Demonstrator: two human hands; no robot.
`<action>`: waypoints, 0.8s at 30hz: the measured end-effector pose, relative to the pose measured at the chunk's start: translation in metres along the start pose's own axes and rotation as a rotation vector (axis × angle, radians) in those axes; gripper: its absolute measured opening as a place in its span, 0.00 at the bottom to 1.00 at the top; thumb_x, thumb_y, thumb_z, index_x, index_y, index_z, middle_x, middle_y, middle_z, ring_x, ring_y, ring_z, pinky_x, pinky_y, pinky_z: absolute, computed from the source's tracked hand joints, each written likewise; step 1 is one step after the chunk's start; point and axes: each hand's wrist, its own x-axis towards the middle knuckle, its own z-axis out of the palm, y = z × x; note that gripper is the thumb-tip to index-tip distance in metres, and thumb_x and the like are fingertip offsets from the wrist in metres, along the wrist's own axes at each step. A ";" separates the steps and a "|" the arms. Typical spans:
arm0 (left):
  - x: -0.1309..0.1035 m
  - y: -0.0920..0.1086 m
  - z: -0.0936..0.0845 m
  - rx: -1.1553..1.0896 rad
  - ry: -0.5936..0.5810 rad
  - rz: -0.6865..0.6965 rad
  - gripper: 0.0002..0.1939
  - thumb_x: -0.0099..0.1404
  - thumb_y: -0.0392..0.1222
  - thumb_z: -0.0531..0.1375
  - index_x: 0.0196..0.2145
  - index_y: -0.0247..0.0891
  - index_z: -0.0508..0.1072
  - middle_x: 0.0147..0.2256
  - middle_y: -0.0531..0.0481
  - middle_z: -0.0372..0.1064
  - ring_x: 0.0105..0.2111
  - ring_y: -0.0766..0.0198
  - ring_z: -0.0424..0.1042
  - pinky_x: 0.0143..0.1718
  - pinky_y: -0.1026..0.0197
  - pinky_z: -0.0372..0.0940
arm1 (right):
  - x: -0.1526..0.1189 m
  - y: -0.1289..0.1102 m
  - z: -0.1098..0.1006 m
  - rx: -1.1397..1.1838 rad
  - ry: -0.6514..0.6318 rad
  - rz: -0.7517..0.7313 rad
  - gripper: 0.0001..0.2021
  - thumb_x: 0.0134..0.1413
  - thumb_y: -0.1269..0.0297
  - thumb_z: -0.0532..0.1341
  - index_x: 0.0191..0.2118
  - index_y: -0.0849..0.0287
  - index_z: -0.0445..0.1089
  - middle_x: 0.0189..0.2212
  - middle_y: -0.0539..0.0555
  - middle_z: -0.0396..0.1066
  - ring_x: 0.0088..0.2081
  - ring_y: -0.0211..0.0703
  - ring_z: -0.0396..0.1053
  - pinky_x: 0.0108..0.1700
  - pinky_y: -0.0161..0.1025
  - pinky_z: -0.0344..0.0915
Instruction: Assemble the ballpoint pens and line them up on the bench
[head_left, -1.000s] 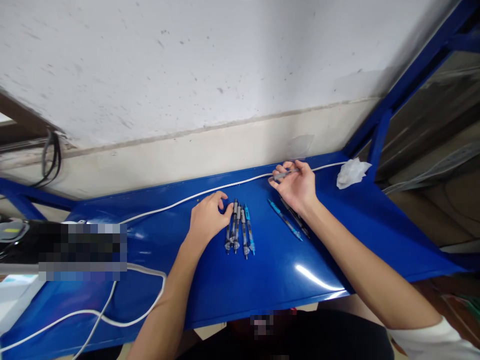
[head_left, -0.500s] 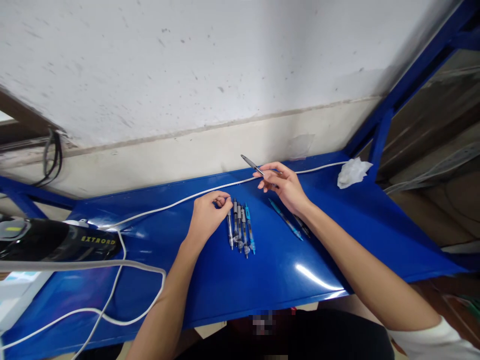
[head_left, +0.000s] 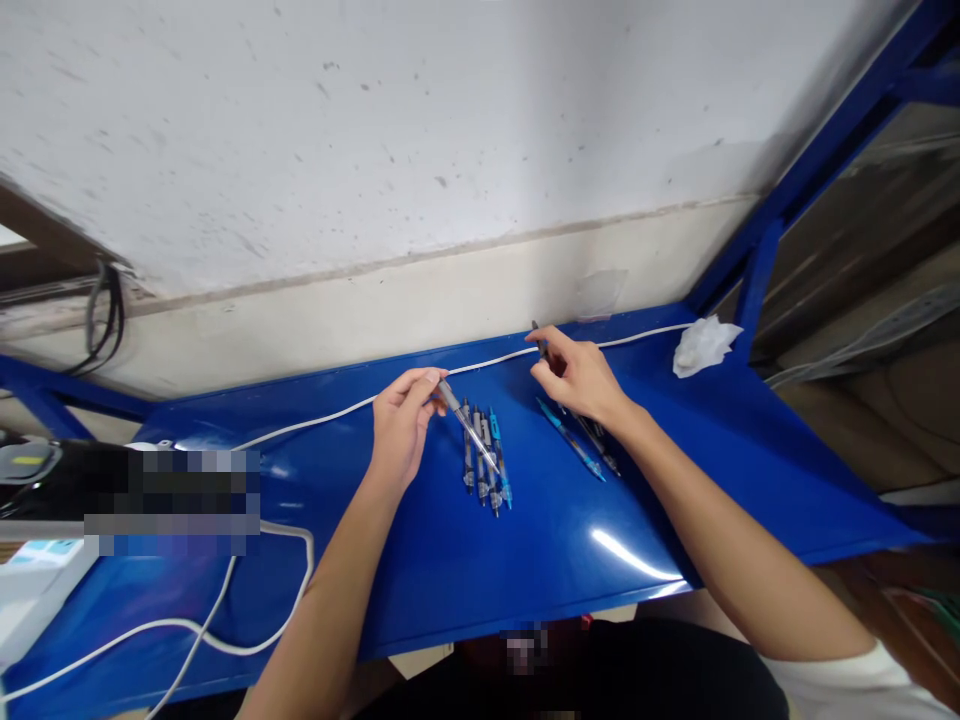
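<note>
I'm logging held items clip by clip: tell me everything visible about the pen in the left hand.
The pen is slim, with a grey upper part and a clear, plastic-looking barrel narrowing to a tip. The left hand pinches it near its grey end. It slants down to the right, crossing in view over the row of pens; whether it touches them cannot be told.

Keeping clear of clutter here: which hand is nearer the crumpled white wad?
Right. The right hand is to the left of the white wad, not touching it; the left hand, holding a pen, is much farther left.
</note>
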 end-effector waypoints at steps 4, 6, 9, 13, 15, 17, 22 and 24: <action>-0.002 -0.003 0.002 -0.021 -0.021 -0.024 0.10 0.67 0.47 0.70 0.39 0.38 0.85 0.34 0.47 0.75 0.32 0.63 0.72 0.31 0.61 0.65 | 0.001 0.002 -0.009 -0.207 -0.120 -0.030 0.26 0.57 0.64 0.61 0.62 0.52 0.73 0.26 0.47 0.74 0.27 0.46 0.68 0.36 0.41 0.56; -0.002 -0.003 0.002 -0.019 -0.025 -0.033 0.10 0.67 0.47 0.70 0.39 0.38 0.85 0.34 0.46 0.75 0.32 0.63 0.72 0.31 0.61 0.65 | 0.002 0.005 -0.013 -0.280 -0.174 -0.045 0.31 0.56 0.64 0.61 0.67 0.53 0.69 0.25 0.47 0.75 0.26 0.46 0.68 0.35 0.41 0.54; -0.003 -0.004 0.003 -0.003 -0.021 -0.039 0.10 0.67 0.47 0.70 0.39 0.38 0.85 0.35 0.46 0.76 0.32 0.63 0.72 0.31 0.61 0.65 | 0.005 0.009 -0.020 -0.379 -0.234 -0.008 0.31 0.56 0.64 0.61 0.67 0.55 0.69 0.25 0.49 0.76 0.28 0.50 0.70 0.34 0.41 0.53; -0.002 -0.004 0.002 0.004 -0.024 -0.036 0.10 0.67 0.47 0.70 0.39 0.38 0.85 0.35 0.46 0.76 0.32 0.63 0.72 0.31 0.61 0.65 | 0.007 0.016 -0.024 -0.402 -0.242 0.024 0.25 0.57 0.63 0.62 0.61 0.57 0.69 0.29 0.52 0.80 0.31 0.52 0.73 0.34 0.41 0.53; -0.002 -0.005 0.002 0.000 -0.028 -0.035 0.10 0.67 0.47 0.70 0.39 0.38 0.85 0.35 0.46 0.76 0.32 0.63 0.72 0.31 0.61 0.65 | 0.008 0.022 -0.025 -0.428 -0.223 0.028 0.21 0.59 0.63 0.62 0.58 0.56 0.70 0.30 0.53 0.80 0.31 0.52 0.73 0.34 0.41 0.52; -0.001 -0.006 0.001 -0.006 -0.030 -0.032 0.09 0.67 0.47 0.70 0.39 0.38 0.85 0.35 0.46 0.76 0.32 0.63 0.72 0.31 0.61 0.65 | 0.008 0.029 -0.027 -0.474 -0.210 0.035 0.14 0.62 0.63 0.61 0.52 0.56 0.72 0.29 0.54 0.79 0.30 0.50 0.72 0.34 0.41 0.52; -0.001 -0.007 0.001 -0.019 -0.030 -0.031 0.09 0.67 0.46 0.70 0.39 0.38 0.86 0.34 0.46 0.76 0.32 0.64 0.71 0.31 0.62 0.65 | 0.012 0.045 -0.040 -0.470 -0.223 -0.009 0.07 0.67 0.61 0.60 0.43 0.54 0.75 0.30 0.53 0.79 0.29 0.47 0.72 0.35 0.40 0.54; -0.001 -0.006 0.001 -0.018 -0.032 -0.031 0.09 0.67 0.46 0.70 0.39 0.38 0.86 0.34 0.46 0.76 0.32 0.64 0.71 0.31 0.62 0.65 | 0.012 0.049 -0.048 -0.484 -0.241 -0.005 0.07 0.68 0.59 0.61 0.43 0.54 0.75 0.31 0.53 0.79 0.31 0.47 0.73 0.35 0.40 0.55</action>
